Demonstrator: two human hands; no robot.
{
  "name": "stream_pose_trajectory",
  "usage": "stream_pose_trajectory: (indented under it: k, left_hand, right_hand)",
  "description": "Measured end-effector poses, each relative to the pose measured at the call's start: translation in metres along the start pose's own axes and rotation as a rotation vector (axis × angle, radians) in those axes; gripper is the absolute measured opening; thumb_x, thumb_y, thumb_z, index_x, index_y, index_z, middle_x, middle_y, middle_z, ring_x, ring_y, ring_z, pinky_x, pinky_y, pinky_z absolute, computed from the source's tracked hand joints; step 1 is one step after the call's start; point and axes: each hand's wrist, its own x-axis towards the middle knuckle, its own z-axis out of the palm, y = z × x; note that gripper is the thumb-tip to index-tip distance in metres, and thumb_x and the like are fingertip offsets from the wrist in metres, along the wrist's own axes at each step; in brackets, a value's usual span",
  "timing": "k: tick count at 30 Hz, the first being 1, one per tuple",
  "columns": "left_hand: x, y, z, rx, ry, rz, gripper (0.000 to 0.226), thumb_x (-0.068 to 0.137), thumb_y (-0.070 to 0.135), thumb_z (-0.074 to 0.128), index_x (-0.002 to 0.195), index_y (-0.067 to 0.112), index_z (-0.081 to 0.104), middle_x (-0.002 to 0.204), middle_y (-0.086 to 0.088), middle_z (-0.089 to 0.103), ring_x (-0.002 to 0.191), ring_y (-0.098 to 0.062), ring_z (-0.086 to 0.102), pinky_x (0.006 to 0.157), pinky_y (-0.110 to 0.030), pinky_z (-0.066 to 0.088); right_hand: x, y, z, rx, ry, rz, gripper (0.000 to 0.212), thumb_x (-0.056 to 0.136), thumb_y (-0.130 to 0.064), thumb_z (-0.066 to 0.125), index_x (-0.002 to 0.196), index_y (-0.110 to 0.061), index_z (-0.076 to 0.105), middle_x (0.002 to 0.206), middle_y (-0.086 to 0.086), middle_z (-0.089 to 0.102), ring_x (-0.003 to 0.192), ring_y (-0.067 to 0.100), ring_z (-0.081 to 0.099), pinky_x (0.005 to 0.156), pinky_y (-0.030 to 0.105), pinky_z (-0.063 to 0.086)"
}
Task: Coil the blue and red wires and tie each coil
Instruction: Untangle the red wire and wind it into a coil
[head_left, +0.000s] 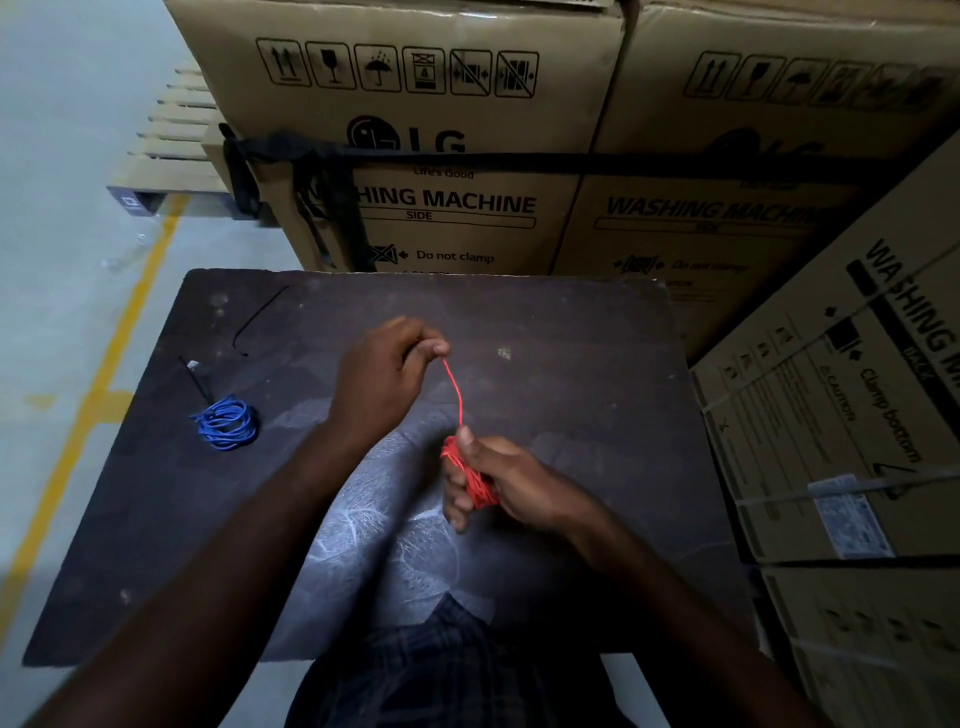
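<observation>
My right hand grips a small coil of red wire above the middle of the dark table. One red strand runs up from the coil to my left hand, which pinches its end between thumb and fingers. The blue wire lies coiled on the table's left side, with a thin black tie sticking out of it toward the far left. Neither hand touches the blue coil.
Large cardboard washing machine boxes stand right behind the table and along its right side. A pallet lies on the grey floor at the far left, near a yellow floor line.
</observation>
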Motion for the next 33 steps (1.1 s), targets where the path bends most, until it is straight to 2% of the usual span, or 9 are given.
stream_pose_trajectory:
  k: [3,6,9,14,16,18,22,27,33]
  left_hand:
    - [-0.017,-0.015,0.019,-0.044,-0.086,-0.169,0.031,0.091,0.047,0.045,0.076,0.026,0.063,0.075,0.006,0.066,0.074,-0.009,0.061,0.072,-0.037,0.048]
    - [-0.046,-0.015,0.035,-0.105,-0.156,-0.2,0.025,0.095,0.035,0.047,0.072,0.031,0.055,0.064,0.005,0.06,0.063,-0.003,0.057,0.063,-0.032,0.044]
    - [-0.065,-0.007,0.045,-0.209,-0.157,-0.23,0.026,0.098,0.034,0.045,0.087,0.015,0.06,0.07,-0.005,0.065,0.066,-0.023,0.063,0.063,-0.042,0.05]
    - [-0.078,0.02,0.043,-0.165,-0.202,-0.112,0.027,0.102,0.033,0.04,0.085,0.021,0.056,0.07,0.018,0.058,0.063,0.004,0.053,0.063,-0.017,0.039]
    - [-0.085,0.028,0.041,-0.133,-0.276,-0.051,0.02,0.103,0.031,0.04,0.09,0.024,0.054,0.074,0.024,0.056,0.067,0.008,0.052,0.065,-0.013,0.036]
    - [-0.088,0.032,0.036,-0.108,-0.318,-0.015,0.017,0.103,0.032,0.04,0.093,0.026,0.053,0.075,0.019,0.056,0.069,0.005,0.052,0.067,-0.018,0.039]
    - [-0.084,0.038,0.017,-0.053,-0.36,0.082,0.024,0.103,0.04,0.035,0.097,0.028,0.054,0.081,0.019,0.057,0.074,0.005,0.053,0.072,-0.025,0.044]
    - [-0.059,0.039,-0.001,-0.024,-0.335,0.152,0.034,0.103,0.044,0.033,0.093,0.026,0.059,0.087,0.008,0.064,0.081,-0.012,0.062,0.074,-0.039,0.049]
    - [-0.04,0.028,-0.003,-0.128,-0.195,0.037,0.018,0.094,0.021,0.055,0.084,0.018,0.069,0.074,0.009,0.065,0.071,-0.005,0.061,0.067,-0.025,0.046]
  right_hand:
    - [0.001,-0.016,0.006,0.106,0.031,-0.086,0.045,0.093,-0.053,0.038,0.071,-0.014,0.045,0.056,0.003,0.046,0.051,0.022,0.054,0.057,0.032,0.043]
    - [0.002,-0.032,0.007,0.26,0.045,-0.14,0.045,0.098,-0.048,0.03,0.069,-0.015,0.042,0.054,0.001,0.041,0.048,0.019,0.05,0.052,0.029,0.045]
    - [0.006,-0.047,0.007,0.403,0.067,-0.191,0.044,0.097,-0.047,0.032,0.068,-0.016,0.042,0.053,-0.002,0.04,0.047,0.017,0.047,0.051,0.028,0.046]
    - [0.019,-0.072,-0.011,0.482,0.354,-0.396,0.04,0.101,-0.04,0.029,0.076,-0.013,0.045,0.058,0.0,0.051,0.061,0.02,0.062,0.059,0.032,0.054]
    - [0.026,-0.078,-0.02,0.42,0.453,-0.48,0.037,0.103,-0.033,0.027,0.08,-0.011,0.046,0.061,0.002,0.058,0.069,0.022,0.068,0.068,0.035,0.057]
    - [0.032,-0.078,-0.032,0.281,0.547,-0.528,0.035,0.105,-0.027,0.026,0.081,-0.01,0.045,0.062,0.001,0.06,0.07,0.023,0.069,0.068,0.034,0.057]
    - [0.034,-0.056,-0.053,-0.17,0.701,-0.468,0.031,0.098,-0.03,0.039,0.074,-0.013,0.05,0.062,0.001,0.06,0.067,0.023,0.065,0.068,0.032,0.054]
    - [0.018,-0.021,-0.037,-0.505,0.511,-0.275,0.037,0.1,-0.03,0.038,0.073,-0.01,0.052,0.065,0.004,0.058,0.062,0.008,0.057,0.068,0.022,0.045]
    - [0.005,-0.018,-0.018,-0.099,0.095,0.002,0.049,0.099,-0.045,0.025,0.075,-0.01,0.048,0.056,0.008,0.052,0.057,0.027,0.059,0.06,0.032,0.049]
